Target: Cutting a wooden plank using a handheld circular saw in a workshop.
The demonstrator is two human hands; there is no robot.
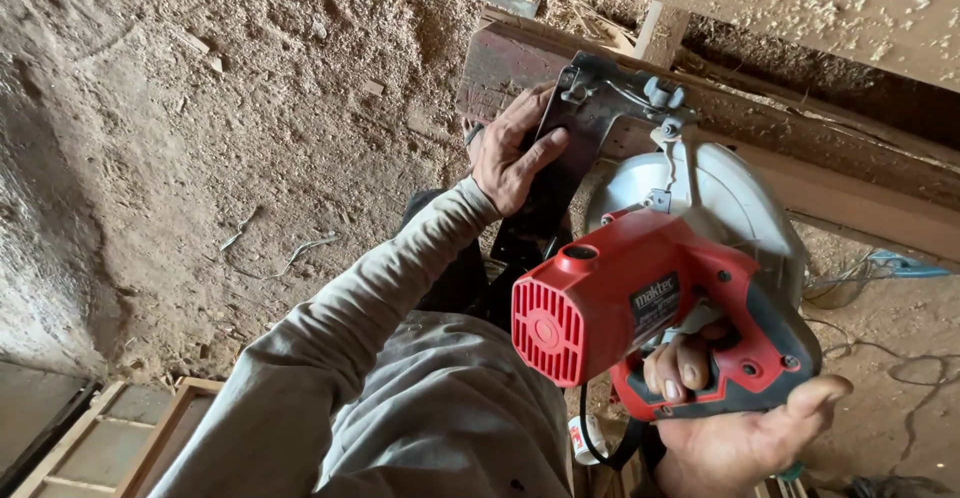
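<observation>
I hold a red and black circular saw (640, 298) with a silver blade guard (720, 198). My right hand (730, 408) grips the saw's rear handle at the lower right. Spread flat, my left hand (515, 153) presses on the saw's dark metal base plate (585, 128). That plate rests against a dark, worn wooden beam (500, 68). The blade itself is hidden by the guard.
The sawdust-covered floor (200, 138) fills the left, with bits of wire lying on it. A long plank (860, 198) runs to the right, with a sawdust-strewn board (850, 8) above it. Wooden frames (110, 438) lie at the bottom left. Cables (900, 368) trail at the right.
</observation>
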